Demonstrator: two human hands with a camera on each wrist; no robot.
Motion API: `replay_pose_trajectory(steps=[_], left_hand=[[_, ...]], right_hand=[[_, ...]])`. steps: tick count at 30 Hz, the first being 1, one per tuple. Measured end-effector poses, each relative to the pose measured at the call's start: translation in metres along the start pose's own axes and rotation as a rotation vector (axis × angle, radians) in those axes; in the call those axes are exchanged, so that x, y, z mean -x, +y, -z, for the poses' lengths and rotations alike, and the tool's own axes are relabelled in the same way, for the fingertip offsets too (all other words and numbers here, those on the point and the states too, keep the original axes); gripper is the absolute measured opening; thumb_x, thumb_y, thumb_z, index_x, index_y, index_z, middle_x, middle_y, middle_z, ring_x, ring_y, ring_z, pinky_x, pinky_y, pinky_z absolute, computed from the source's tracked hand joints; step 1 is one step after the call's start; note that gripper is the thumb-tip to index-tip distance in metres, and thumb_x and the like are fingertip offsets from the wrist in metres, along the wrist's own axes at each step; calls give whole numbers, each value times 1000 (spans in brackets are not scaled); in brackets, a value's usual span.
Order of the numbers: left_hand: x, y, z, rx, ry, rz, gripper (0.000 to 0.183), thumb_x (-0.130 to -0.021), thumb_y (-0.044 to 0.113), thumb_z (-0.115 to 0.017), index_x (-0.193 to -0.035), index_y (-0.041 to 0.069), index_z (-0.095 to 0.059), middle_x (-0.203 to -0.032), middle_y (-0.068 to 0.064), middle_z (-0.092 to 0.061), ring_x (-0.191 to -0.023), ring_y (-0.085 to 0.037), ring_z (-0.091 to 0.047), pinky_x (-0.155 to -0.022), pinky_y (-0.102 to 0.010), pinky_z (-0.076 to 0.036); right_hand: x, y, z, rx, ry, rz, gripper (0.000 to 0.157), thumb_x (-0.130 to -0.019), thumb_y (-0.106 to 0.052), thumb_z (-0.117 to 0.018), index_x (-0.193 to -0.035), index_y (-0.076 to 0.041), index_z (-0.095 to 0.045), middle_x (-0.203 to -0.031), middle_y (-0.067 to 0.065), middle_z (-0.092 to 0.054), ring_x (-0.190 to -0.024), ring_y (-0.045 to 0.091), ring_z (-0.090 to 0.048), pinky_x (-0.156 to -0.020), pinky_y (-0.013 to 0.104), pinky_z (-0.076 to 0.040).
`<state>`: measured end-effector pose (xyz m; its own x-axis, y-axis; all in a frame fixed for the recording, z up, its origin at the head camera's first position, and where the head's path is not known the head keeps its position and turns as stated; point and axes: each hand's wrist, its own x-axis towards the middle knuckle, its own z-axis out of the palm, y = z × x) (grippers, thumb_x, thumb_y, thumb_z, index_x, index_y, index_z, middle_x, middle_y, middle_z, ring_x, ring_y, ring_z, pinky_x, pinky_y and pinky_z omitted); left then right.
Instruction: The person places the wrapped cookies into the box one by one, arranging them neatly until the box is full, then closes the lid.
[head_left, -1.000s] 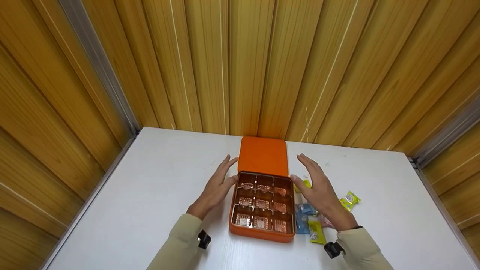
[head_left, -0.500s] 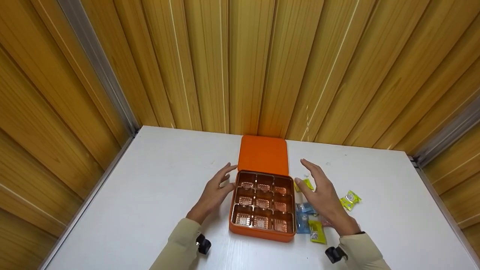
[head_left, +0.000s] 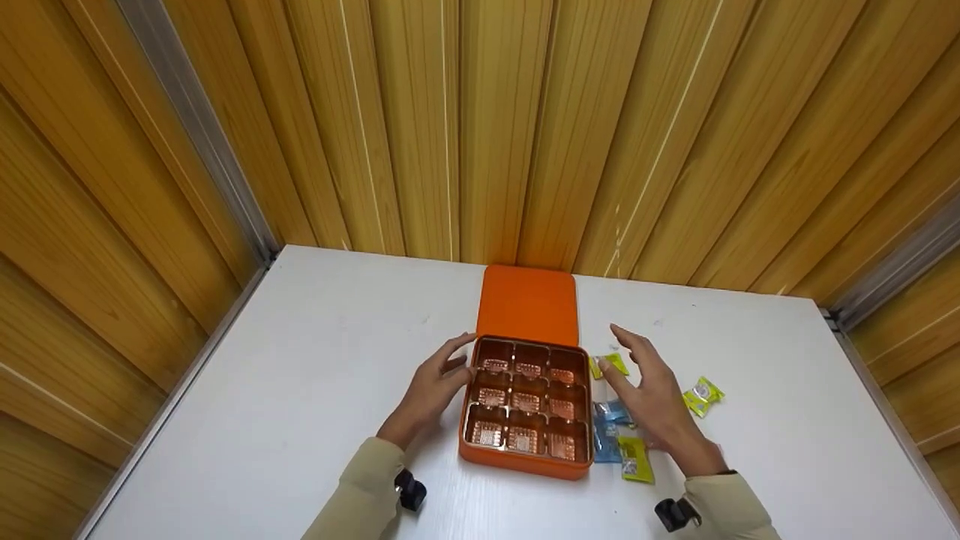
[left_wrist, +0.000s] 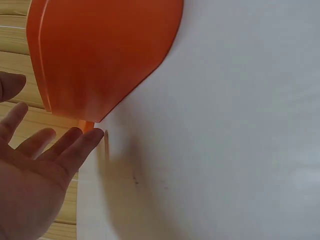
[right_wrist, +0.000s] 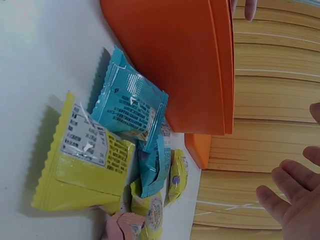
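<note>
An orange tin (head_left: 525, 471) with a brown tray (head_left: 527, 405) of several square compartments stands uncovered on the table. Its orange lid (head_left: 529, 304) lies flat just behind it. By the tin's left side is my left hand (head_left: 431, 390), fingers loosely bent, near the back left corner; whether the fingertips touch it I cannot tell. My right hand (head_left: 656, 401) hovers to the right of the tin, thumb and fingers spread, holding nothing. Below and around it lie small wrapped packets: a blue packet (right_wrist: 131, 102), a yellow packet (right_wrist: 82, 160) and a pink packet (right_wrist: 122, 226), partly out of frame.
Another yellow packet (head_left: 703, 396) lies apart on the right, and one more yellow packet (head_left: 609, 365) sits near the tin's back right corner. The white table (head_left: 337, 322) is bounded by wood-look panels (head_left: 420, 135) at the back and sides.
My right hand has drawn slightly right and toward me, away from the tin. My left hand has shifted a little, its fingers more bent. The tin and packets stay in place.
</note>
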<state>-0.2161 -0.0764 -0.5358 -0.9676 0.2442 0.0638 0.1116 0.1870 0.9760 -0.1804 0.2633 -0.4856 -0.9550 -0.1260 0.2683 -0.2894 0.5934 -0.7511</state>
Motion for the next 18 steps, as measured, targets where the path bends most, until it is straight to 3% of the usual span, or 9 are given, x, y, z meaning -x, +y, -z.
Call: replay_pose_trajectory(steps=[13,18], left_hand=[[2,-10,-5,128,-28,-17,49,-102,8,-61,-151,7,-59,-168,-22,-34,-143,-49,-47,-106,-48,-55],[3,-13,-5,123,-26,-8,52,-101,8,-62,-153,9,-58,-166,-20,-40,-143,-46,-48,-109,-48,-53]], right_hand=[[5,5,3,-13,10,-8,60,-109,-23,-63,-162,-8,-42,-161,17,-45,-145,37,-44,-119,59,-39],[7,6,3,-13,20,-21,60,-108,-23,-64,-162,-7,-42,-161,17,-46,-145,37,-46,-117,59,-41]])
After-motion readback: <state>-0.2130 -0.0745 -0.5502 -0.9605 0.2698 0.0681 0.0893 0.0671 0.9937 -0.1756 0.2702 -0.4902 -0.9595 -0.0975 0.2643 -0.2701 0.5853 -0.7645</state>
